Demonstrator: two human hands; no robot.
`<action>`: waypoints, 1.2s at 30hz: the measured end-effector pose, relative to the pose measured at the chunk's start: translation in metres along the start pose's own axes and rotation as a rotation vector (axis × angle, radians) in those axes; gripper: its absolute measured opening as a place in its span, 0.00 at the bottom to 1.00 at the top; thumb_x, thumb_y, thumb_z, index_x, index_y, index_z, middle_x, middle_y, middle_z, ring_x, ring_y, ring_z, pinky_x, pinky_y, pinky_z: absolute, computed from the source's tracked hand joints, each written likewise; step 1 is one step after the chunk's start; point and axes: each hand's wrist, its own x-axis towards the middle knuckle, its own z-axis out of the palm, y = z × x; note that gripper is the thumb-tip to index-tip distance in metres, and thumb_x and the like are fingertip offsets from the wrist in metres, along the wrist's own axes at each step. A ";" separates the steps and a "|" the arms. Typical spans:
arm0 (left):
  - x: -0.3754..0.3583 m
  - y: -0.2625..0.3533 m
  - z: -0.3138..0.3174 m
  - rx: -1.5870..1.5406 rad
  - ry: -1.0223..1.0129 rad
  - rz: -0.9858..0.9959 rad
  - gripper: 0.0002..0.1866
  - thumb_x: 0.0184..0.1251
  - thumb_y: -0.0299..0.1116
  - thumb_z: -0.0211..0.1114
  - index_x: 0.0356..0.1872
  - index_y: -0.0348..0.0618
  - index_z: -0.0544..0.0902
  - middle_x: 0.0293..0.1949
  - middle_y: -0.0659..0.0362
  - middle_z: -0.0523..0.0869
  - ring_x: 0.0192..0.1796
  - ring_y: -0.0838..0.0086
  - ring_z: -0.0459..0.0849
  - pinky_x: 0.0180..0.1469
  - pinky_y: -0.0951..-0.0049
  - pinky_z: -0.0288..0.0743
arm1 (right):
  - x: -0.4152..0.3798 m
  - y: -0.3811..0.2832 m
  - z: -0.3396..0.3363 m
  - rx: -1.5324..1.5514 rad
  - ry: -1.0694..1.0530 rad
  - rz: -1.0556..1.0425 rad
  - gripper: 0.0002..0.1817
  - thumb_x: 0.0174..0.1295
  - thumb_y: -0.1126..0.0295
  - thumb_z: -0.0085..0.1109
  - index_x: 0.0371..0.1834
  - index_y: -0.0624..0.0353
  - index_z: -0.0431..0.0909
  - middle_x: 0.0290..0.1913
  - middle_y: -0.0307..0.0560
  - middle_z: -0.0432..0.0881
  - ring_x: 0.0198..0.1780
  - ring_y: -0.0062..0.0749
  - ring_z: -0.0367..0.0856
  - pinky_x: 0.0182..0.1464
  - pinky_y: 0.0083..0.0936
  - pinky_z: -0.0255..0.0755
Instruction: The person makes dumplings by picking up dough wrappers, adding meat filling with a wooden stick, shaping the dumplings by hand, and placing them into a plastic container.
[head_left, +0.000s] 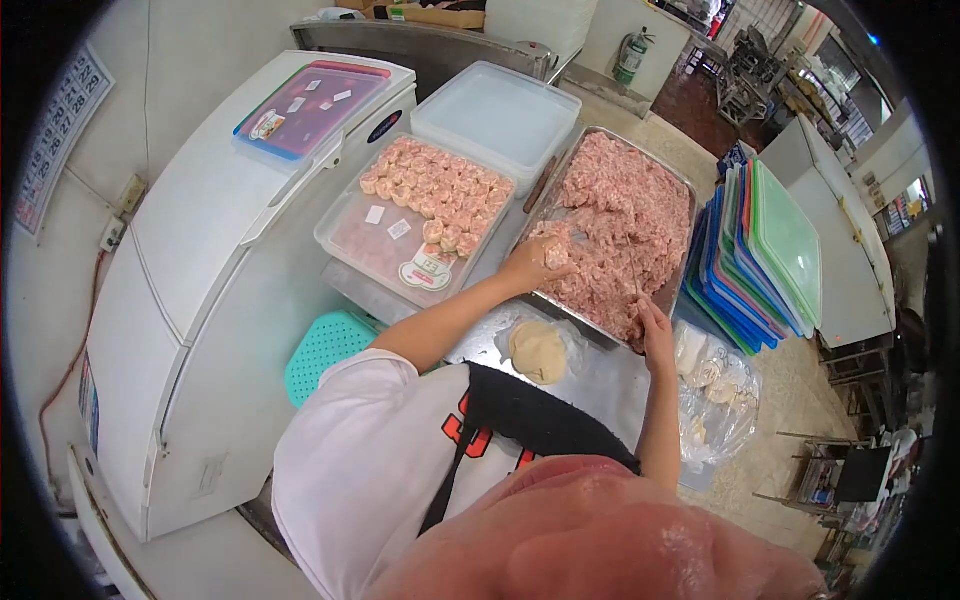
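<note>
My left hand (535, 266) is closed round a small open-topped meat dumpling (556, 258), at the near left edge of a metal tray (537, 212). Ground meat (625, 200) fills much of that tray. Over the tray's near right side, my right hand (655, 332) grips a thin tool, perhaps a spatula; its tip is in the meat and its shape is mostly hidden. A stack of round dough wrappers (538, 352) lies on plastic just in front of my body. Left of the metal tray, a clear plastic tray (350, 243) holds rows of similar dumplings.
Stacked clear trays (495, 110) stand behind the dumplings. Coloured lids (785, 235) are piled at the right, above bagged wrappers (715, 375). A white freezer (220, 210) with lids on top borders the left, beside a turquoise perforated basket (330, 355).
</note>
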 end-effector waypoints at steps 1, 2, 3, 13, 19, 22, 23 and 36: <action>0.000 -0.001 0.000 -0.021 -0.062 -0.027 0.38 0.54 0.58 0.70 0.55 0.32 0.77 0.49 0.40 0.82 0.53 0.47 0.80 0.57 0.59 0.73 | 0.000 0.000 -0.001 -0.001 0.003 0.002 0.16 0.71 0.56 0.50 0.51 0.55 0.79 0.15 0.29 0.63 0.12 0.14 0.56 0.13 0.16 0.47; 0.000 -0.001 0.001 -0.024 -0.064 -0.028 0.38 0.54 0.58 0.70 0.55 0.32 0.77 0.49 0.40 0.82 0.53 0.47 0.80 0.57 0.59 0.73 | 0.000 0.000 -0.001 -0.012 -0.008 0.005 0.16 0.71 0.56 0.50 0.50 0.55 0.79 0.16 0.28 0.63 0.12 0.14 0.56 0.13 0.16 0.47; -0.001 -0.001 0.002 0.015 -0.041 0.001 0.39 0.53 0.58 0.69 0.55 0.31 0.77 0.49 0.39 0.82 0.53 0.47 0.80 0.57 0.58 0.73 | 0.000 0.000 -0.001 -0.023 -0.019 0.009 0.16 0.71 0.56 0.50 0.50 0.55 0.79 0.16 0.28 0.63 0.12 0.14 0.56 0.13 0.16 0.47; -0.002 -0.014 0.013 0.044 -0.039 0.011 0.31 0.54 0.54 0.70 0.50 0.38 0.79 0.46 0.44 0.84 0.51 0.50 0.81 0.55 0.59 0.73 | 0.004 0.008 -0.001 -0.077 0.000 -0.064 0.16 0.72 0.57 0.49 0.51 0.55 0.78 0.16 0.28 0.63 0.12 0.13 0.57 0.13 0.15 0.45; -0.005 -0.008 0.011 0.101 0.016 0.030 0.28 0.55 0.51 0.70 0.50 0.41 0.79 0.46 0.45 0.84 0.50 0.50 0.81 0.54 0.58 0.74 | 0.002 0.004 -0.001 -0.026 -0.014 -0.037 0.16 0.71 0.58 0.50 0.51 0.57 0.79 0.17 0.27 0.65 0.13 0.12 0.57 0.13 0.15 0.45; -0.004 -0.005 0.007 0.127 -0.050 -0.012 0.40 0.54 0.59 0.67 0.56 0.32 0.76 0.51 0.40 0.82 0.54 0.49 0.80 0.59 0.59 0.72 | 0.003 0.007 0.000 -0.042 -0.006 -0.064 0.16 0.71 0.59 0.50 0.52 0.57 0.79 0.17 0.27 0.66 0.13 0.12 0.57 0.13 0.16 0.46; -0.003 -0.004 0.006 0.127 -0.050 -0.012 0.40 0.54 0.59 0.67 0.56 0.32 0.76 0.51 0.40 0.82 0.54 0.49 0.80 0.59 0.59 0.72 | 0.004 0.009 0.000 -0.026 0.001 -0.078 0.16 0.71 0.59 0.51 0.53 0.57 0.79 0.18 0.27 0.66 0.13 0.12 0.57 0.13 0.16 0.46; 0.000 0.015 -0.005 -0.051 -0.035 -0.071 0.45 0.53 0.57 0.69 0.64 0.30 0.68 0.58 0.36 0.76 0.61 0.48 0.74 0.64 0.61 0.67 | -0.002 -0.006 -0.002 0.104 -0.075 0.029 0.16 0.71 0.63 0.51 0.56 0.58 0.76 0.17 0.30 0.67 0.12 0.14 0.58 0.13 0.15 0.48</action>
